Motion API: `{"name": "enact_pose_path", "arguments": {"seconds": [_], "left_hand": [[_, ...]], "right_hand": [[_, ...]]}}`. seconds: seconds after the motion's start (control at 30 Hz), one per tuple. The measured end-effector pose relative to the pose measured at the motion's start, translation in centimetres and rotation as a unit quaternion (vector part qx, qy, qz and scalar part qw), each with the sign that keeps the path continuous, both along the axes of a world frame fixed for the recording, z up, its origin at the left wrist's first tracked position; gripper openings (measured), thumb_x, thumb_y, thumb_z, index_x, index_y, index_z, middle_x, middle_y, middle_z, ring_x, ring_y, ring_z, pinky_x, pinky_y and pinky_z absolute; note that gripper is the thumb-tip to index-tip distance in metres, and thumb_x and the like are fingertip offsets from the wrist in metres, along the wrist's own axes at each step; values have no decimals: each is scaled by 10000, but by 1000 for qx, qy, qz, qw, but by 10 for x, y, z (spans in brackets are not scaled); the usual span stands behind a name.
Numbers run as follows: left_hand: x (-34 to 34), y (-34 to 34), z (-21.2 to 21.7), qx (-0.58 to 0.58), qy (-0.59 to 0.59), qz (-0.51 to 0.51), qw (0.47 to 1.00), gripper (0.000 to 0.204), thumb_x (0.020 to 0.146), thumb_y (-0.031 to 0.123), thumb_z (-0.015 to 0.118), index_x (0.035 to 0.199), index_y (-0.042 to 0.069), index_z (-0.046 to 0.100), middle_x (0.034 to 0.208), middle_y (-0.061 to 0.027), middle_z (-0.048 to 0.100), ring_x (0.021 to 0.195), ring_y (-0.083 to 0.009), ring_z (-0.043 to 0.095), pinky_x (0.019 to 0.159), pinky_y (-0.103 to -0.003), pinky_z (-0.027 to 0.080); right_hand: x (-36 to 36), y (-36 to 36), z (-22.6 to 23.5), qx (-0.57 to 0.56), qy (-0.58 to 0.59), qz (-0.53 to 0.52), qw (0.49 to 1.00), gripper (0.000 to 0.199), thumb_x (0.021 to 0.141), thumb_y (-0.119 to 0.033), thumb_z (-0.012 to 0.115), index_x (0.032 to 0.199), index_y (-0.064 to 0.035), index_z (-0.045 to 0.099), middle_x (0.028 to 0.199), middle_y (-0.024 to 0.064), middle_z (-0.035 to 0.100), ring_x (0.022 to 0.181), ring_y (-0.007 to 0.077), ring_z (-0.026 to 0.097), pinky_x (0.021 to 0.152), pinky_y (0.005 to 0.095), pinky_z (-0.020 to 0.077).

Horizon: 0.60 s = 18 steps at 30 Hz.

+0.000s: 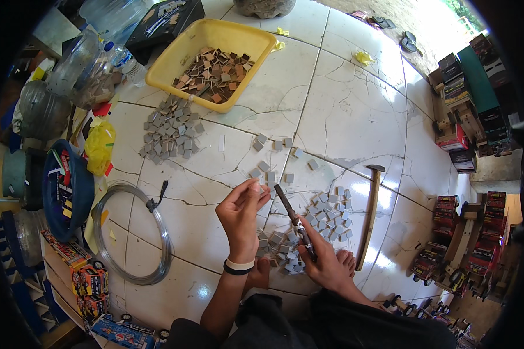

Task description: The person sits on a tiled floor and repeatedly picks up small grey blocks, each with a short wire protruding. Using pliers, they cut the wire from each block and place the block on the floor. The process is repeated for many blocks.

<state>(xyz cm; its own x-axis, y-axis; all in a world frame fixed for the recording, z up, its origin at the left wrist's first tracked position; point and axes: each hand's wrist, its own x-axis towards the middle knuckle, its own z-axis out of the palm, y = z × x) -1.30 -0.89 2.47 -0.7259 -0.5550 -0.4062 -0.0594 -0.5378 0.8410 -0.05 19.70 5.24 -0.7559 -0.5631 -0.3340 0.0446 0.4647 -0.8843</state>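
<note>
My left hand (240, 214), with bands at the wrist, is raised over the tiled floor. Its thumb and forefinger are pinched together; whatever they hold is too small to make out. In my right hand (320, 262) is a dark rod-shaped metal tool (286, 203) with a wrapped, partly hidden handle, its blunt tip close to the left fingertips. Small grey square pieces (330, 216) lie heaped beyond and beneath the right hand, some with thin wire-like strands. Several loose grey squares (289, 178) are scattered just past the tool tip.
A hammer (368, 224) lies at the right. Farther left are another grey heap (172, 131) and a yellow basin (239, 36) of brown squares. A wire coil (167, 253) and blue basin (57, 218) sit left. Toy trucks (486, 256) line the right side; bare feet (346, 262) are near.
</note>
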Motion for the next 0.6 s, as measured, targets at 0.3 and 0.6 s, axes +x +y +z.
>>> {"name": "enact_pose_path", "arguments": {"seconds": [0.3,0.6], "left_hand": [[5,9,4,33,-18,-30,999,538,1008,28,731,1489,-46,502,1064,-140,748,1017,-233,754,980,-390,637],[3,12,7,116,-26,-3,993,510,1006,15,723,1465,-47,510,1138,-148,741,1090,-242,737,1006,-397,631]], "right_hand": [[1,1,-8,-22,62,-9,998,760,990,50,613,1675,-127,338,1138,250,619,989,447,621,898,453,496],[3,0,-9,7,68,2,998,781,984,44,622,1683,-142,328,1048,222,564,942,431,591,858,458,483]]}}
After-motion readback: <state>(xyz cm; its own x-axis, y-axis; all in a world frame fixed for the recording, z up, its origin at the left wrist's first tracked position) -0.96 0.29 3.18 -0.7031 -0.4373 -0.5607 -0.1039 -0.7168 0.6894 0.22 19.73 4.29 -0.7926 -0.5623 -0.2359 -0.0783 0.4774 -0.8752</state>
